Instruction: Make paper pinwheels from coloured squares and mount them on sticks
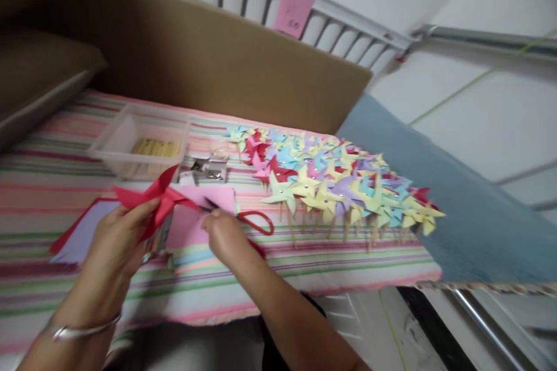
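My left hand point(124, 229) is closed on a red paper pinwheel point(163, 197) and holds it above the striped cloth. My right hand point(226, 235) has its fingers curled together, and its fingertips are partly hidden. It covers the middle of a pair of scissors with red handles point(256, 221); dark blade tips show beyond the fingers. I cannot make out what the fingers hold. One point of the pinwheel reaches close to the blade tips. Pink paper point(187, 229) lies under both. Left of it is a lilac sheet point(89, 232) with a red edge.
Many coloured pinwheels on sticks point(331, 185) stand at the right of the striped cloth point(209, 301). A clear plastic box point(141, 142) holds yellowish pieces. Small packs of metal parts point(209, 169) lie beside it. A cardboard panel point(226, 58) stands along the back.
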Action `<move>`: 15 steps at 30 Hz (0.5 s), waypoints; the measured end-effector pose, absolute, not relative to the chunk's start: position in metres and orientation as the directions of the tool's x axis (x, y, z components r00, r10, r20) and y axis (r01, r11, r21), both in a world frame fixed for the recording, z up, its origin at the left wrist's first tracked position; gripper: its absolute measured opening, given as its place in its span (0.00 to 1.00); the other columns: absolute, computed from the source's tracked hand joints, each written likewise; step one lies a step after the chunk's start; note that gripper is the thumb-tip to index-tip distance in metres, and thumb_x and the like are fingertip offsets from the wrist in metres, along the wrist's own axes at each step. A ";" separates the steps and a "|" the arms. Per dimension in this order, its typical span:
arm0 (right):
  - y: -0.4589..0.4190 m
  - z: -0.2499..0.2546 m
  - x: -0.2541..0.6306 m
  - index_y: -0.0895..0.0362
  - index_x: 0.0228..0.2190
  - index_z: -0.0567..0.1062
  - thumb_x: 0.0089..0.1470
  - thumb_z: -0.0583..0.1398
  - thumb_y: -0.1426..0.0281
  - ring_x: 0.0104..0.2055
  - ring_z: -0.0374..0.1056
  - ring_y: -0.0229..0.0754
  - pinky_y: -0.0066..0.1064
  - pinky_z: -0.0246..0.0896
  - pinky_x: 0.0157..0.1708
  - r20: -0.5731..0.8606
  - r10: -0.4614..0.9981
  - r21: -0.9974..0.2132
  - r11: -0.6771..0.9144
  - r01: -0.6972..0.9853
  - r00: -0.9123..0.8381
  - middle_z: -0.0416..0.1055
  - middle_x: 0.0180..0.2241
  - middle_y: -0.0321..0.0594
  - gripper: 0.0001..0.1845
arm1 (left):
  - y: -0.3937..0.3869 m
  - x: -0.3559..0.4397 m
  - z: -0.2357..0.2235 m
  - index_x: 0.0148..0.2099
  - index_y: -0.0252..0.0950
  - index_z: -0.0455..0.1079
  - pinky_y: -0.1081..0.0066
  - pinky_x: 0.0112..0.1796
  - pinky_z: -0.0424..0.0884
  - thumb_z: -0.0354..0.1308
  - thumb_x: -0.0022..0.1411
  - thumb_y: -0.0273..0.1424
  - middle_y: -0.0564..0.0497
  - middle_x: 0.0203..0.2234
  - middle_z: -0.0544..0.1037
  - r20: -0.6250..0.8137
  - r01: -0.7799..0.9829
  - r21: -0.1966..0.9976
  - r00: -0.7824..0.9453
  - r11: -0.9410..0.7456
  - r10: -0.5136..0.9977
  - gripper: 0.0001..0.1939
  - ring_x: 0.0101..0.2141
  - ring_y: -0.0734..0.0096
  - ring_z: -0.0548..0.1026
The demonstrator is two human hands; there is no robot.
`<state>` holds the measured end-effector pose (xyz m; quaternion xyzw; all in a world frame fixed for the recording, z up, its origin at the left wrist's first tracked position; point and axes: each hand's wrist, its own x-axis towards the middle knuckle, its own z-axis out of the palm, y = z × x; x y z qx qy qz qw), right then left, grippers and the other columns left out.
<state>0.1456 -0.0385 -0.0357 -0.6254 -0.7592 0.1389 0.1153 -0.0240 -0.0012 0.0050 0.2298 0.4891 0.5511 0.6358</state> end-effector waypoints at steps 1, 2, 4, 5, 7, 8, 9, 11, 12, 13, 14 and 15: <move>-0.037 -0.038 0.145 0.60 0.27 0.76 0.48 0.54 0.82 0.37 0.68 0.43 0.30 0.60 0.39 -0.007 0.984 -0.378 0.162 0.912 -0.178 0.73 0.32 0.45 0.12 | 0.000 -0.023 0.007 0.28 0.29 0.70 0.76 0.22 0.68 0.66 0.42 0.22 0.52 0.19 0.76 -0.380 -0.496 0.814 -0.060 0.303 0.923 0.09 0.20 0.73 0.72; -0.036 -0.040 0.144 0.61 0.28 0.76 0.48 0.53 0.82 0.37 0.68 0.43 0.31 0.60 0.39 -0.014 0.985 -0.398 0.153 0.905 -0.173 0.73 0.33 0.46 0.13 | 0.000 -0.021 0.009 0.27 0.29 0.70 0.77 0.24 0.69 0.67 0.41 0.22 0.52 0.19 0.76 -0.379 -0.499 0.813 -0.063 0.300 0.923 0.09 0.21 0.73 0.72; -0.034 -0.040 0.143 0.61 0.29 0.76 0.50 0.53 0.82 0.37 0.68 0.43 0.32 0.60 0.40 -0.015 0.984 -0.433 0.155 0.888 -0.179 0.73 0.34 0.48 0.13 | 0.001 -0.019 0.009 0.25 0.29 0.69 0.77 0.24 0.69 0.67 0.38 0.22 0.52 0.19 0.76 -0.369 -0.514 0.817 -0.115 0.262 0.923 0.10 0.21 0.74 0.72; -0.034 -0.038 0.143 0.60 0.29 0.76 0.51 0.53 0.81 0.38 0.68 0.43 0.32 0.60 0.40 -0.006 0.986 -0.484 0.143 0.863 -0.166 0.73 0.34 0.47 0.12 | 0.001 -0.018 0.009 0.25 0.29 0.70 0.77 0.24 0.68 0.67 0.37 0.23 0.51 0.19 0.76 -0.361 -0.515 0.819 -0.120 0.253 0.925 0.10 0.21 0.74 0.72; -0.034 -0.027 0.144 0.59 0.28 0.75 0.52 0.56 0.78 0.36 0.69 0.41 0.30 0.61 0.38 0.012 0.996 -0.677 0.076 0.732 -0.091 0.73 0.33 0.43 0.08 | -0.001 -0.016 0.007 0.26 0.29 0.71 0.77 0.24 0.68 0.68 0.36 0.25 0.51 0.20 0.76 -0.341 -0.513 0.823 -0.103 0.243 0.935 0.12 0.21 0.74 0.72; -0.035 -0.020 0.146 0.58 0.28 0.75 0.51 0.57 0.77 0.34 0.69 0.40 0.30 0.62 0.36 0.003 0.999 -0.794 0.027 0.608 -0.040 0.73 0.31 0.41 0.06 | -0.001 -0.014 0.005 0.27 0.29 0.72 0.76 0.24 0.67 0.69 0.35 0.25 0.51 0.20 0.76 -0.333 -0.510 0.825 -0.093 0.242 0.938 0.12 0.21 0.74 0.71; -0.036 -0.012 0.148 0.57 0.28 0.74 0.49 0.58 0.75 0.31 0.68 0.39 0.30 0.62 0.34 -0.019 1.000 -0.891 -0.019 0.454 0.004 0.72 0.28 0.38 0.05 | -0.002 -0.013 0.004 0.27 0.29 0.72 0.76 0.25 0.67 0.69 0.35 0.26 0.51 0.20 0.76 -0.330 -0.503 0.829 -0.082 0.246 0.941 0.13 0.21 0.74 0.71; -0.039 0.004 0.155 0.56 0.28 0.73 0.47 0.59 0.74 0.28 0.67 0.38 0.29 0.62 0.31 -0.060 0.997 -0.981 -0.066 0.182 0.040 0.71 0.24 0.34 0.03 | -0.003 -0.010 0.000 0.27 0.30 0.72 0.75 0.25 0.66 0.69 0.34 0.28 0.50 0.20 0.76 -0.338 -0.470 0.841 -0.071 0.268 0.939 0.13 0.21 0.73 0.71; -0.040 0.012 0.158 0.56 0.27 0.73 0.46 0.59 0.73 0.27 0.67 0.37 0.29 0.62 0.30 -0.060 0.997 -0.993 -0.065 0.096 0.051 0.70 0.23 0.33 0.03 | -0.003 -0.009 -0.001 0.27 0.30 0.73 0.75 0.25 0.66 0.70 0.34 0.28 0.50 0.20 0.76 -0.347 -0.447 0.849 -0.067 0.283 0.935 0.14 0.21 0.72 0.71; -0.041 0.019 0.161 0.56 0.27 0.73 0.46 0.60 0.72 0.27 0.67 0.38 0.30 0.62 0.31 -0.040 0.997 -0.998 -0.044 0.046 0.072 0.70 0.23 0.33 0.02 | -0.004 -0.007 -0.003 0.27 0.30 0.73 0.74 0.25 0.65 0.70 0.34 0.29 0.50 0.21 0.77 -0.355 -0.429 0.854 -0.065 0.295 0.933 0.14 0.21 0.72 0.71; -0.042 0.024 0.164 0.55 0.26 0.74 0.46 0.61 0.72 0.28 0.68 0.38 0.31 0.63 0.33 0.003 0.994 -1.000 0.000 0.030 0.106 0.71 0.23 0.34 0.01 | -0.004 -0.005 -0.004 0.28 0.30 0.73 0.74 0.25 0.65 0.70 0.34 0.30 0.49 0.21 0.77 -0.360 -0.418 0.857 -0.065 0.302 0.931 0.15 0.22 0.72 0.72; -0.043 0.028 0.166 0.55 0.26 0.74 0.46 0.61 0.71 0.31 0.68 0.39 0.32 0.63 0.36 0.062 0.988 -0.997 0.057 0.044 0.142 0.72 0.25 0.34 0.01 | -0.005 -0.004 -0.005 0.28 0.30 0.73 0.74 0.25 0.65 0.70 0.34 0.30 0.49 0.21 0.77 -0.360 -0.414 0.859 -0.069 0.301 0.931 0.15 0.22 0.72 0.72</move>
